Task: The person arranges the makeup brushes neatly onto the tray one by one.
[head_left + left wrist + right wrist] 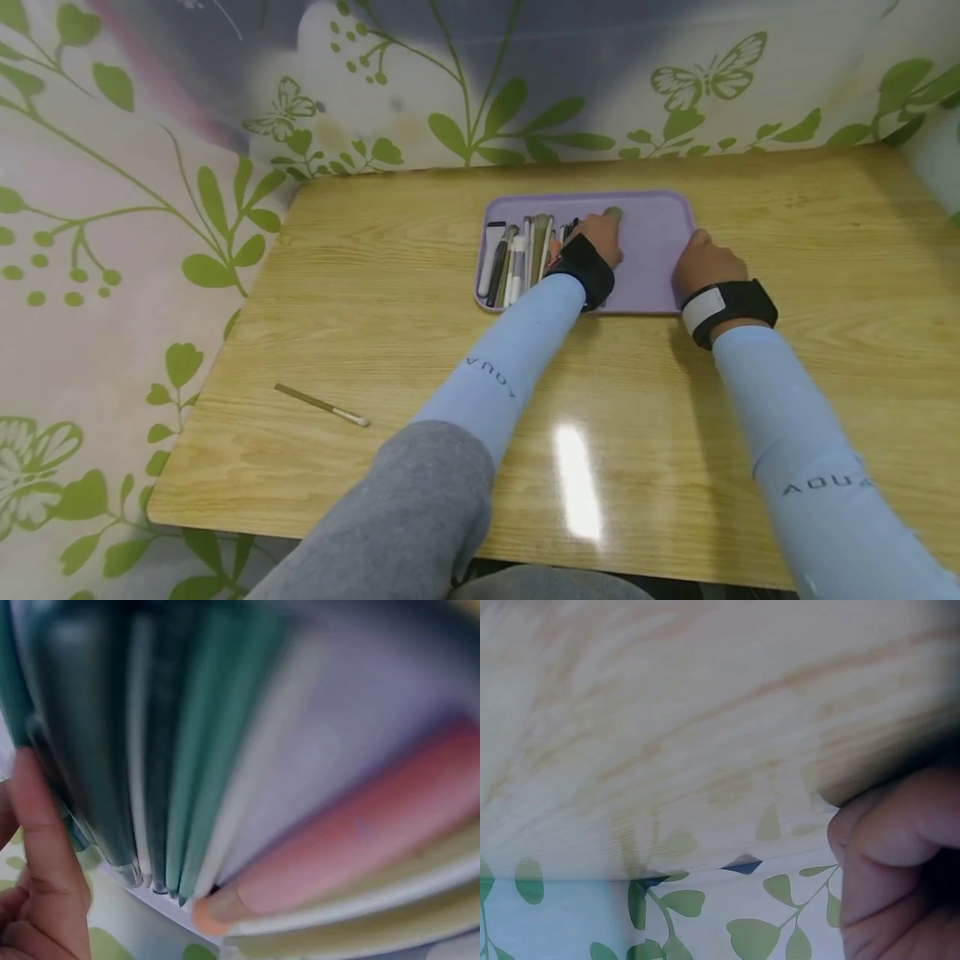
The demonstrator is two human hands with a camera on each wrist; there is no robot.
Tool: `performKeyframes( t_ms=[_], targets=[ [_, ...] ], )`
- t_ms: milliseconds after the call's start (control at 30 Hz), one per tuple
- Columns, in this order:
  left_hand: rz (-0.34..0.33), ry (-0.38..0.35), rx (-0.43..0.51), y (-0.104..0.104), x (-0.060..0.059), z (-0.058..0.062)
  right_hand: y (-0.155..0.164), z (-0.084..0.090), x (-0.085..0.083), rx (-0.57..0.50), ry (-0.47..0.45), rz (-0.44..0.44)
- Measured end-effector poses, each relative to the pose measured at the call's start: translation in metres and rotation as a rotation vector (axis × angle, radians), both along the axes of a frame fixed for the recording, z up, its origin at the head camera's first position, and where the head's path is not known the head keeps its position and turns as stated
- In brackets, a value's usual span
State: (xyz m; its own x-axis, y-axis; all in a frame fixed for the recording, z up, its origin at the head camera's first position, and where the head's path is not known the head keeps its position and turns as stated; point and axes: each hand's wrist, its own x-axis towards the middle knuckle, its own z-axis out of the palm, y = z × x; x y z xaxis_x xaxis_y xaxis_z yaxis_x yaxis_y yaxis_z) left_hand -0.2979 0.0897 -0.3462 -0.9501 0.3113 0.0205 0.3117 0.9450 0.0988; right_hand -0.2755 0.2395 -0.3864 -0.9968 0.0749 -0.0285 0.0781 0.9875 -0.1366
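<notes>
A lilac tray (651, 196) lies near the back of the wooden table, with several makeup brushes (540, 242) packed side by side in its left part. My left hand (603, 237) is over the tray, at the right end of this row. Its fingers pinch a green makeup brush, whose bristle head (613, 212) shows beyond the hand. In the left wrist view, one finger (49, 825) lies straight along dark green handles, near a pink handle (367, 825). My right hand (708, 262) grips the tray's right edge with curled fingers; the contact is partly hidden.
A single thin brush (322, 404) lies apart on the table's left front. Wallpaper with green leaves (487, 125) borders the table (375, 275) behind and on the left. A bright reflection shows on the tabletop near the front.
</notes>
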Motion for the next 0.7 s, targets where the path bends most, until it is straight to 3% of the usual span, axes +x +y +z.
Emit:
performKeyframes(
  t_ms=[167, 300, 400, 500, 567, 633, 700],
  targets=[
    [-0.030, -0.005, -0.066, -0.013, -0.004, -0.006, -0.011, 0.004, 0.002, -0.002, 0.001, 0.011],
    [-0.098, -0.054, -0.024, -0.031, -0.007, -0.010, -0.019, 0.006, 0.008, -0.022, -0.016, 0.020],
    [-0.156, -0.123, 0.050, -0.061, -0.002, 0.007, -0.023, 0.008, 0.013, -0.024, -0.025, 0.036],
    [-0.208, -0.173, 0.073, -0.112, 0.006, 0.035, -0.024, 0.011, 0.016, -0.003, -0.017, 0.050],
    [-0.217, -0.214, 0.002, -0.155, 0.018, 0.052, -0.023, 0.012, 0.018, 0.012, -0.012, 0.051],
    [-0.264, -0.245, -0.089, -0.203, 0.035, 0.062, -0.021, 0.014, 0.020, 0.012, 0.000, 0.047],
    [-0.288, -0.310, -0.171, -0.253, 0.058, 0.064, -0.021, 0.015, 0.021, -0.010, 0.000, 0.046]
  ],
)
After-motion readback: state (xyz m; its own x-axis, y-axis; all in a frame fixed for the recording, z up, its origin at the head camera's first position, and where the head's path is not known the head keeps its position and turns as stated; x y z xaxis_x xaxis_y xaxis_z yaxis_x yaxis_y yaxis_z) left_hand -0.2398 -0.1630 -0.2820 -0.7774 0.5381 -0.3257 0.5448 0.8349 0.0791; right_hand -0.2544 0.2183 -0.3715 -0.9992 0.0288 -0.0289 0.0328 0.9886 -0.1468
